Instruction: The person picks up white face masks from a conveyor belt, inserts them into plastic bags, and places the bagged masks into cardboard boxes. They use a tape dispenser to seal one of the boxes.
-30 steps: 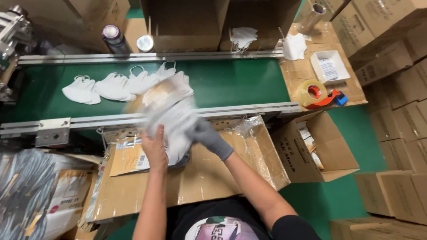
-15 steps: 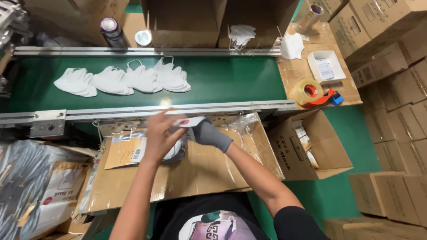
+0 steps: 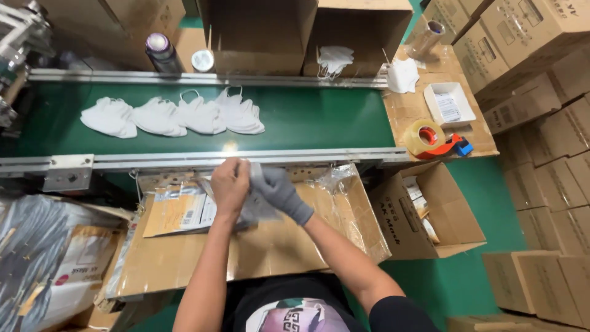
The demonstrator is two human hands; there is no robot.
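My bare left hand (image 3: 230, 184) and my grey-gloved right hand (image 3: 279, 192) meet over a cardboard work surface (image 3: 276, 246), both gripping a clear plastic pouch (image 3: 257, 206) with white masks inside. Several white folded masks (image 3: 175, 115) lie in an overlapping row on the green conveyor belt (image 3: 307, 117) just beyond my hands. A stack of printed pouches (image 3: 178, 210) rests on the cardboard to the left of my left hand.
A tape dispenser (image 3: 433, 140) and a small white tray (image 3: 450, 106) sit on a side table at right. An open carton (image 3: 430, 212) stands below it. Cardboard boxes (image 3: 541, 74) are stacked at right and behind the belt. Bagged pouches (image 3: 43, 258) pile at left.
My hands lowered from the belt edge with a bundle of masks down to the cardboard, and the masks now sit inside the pouch held between both hands.
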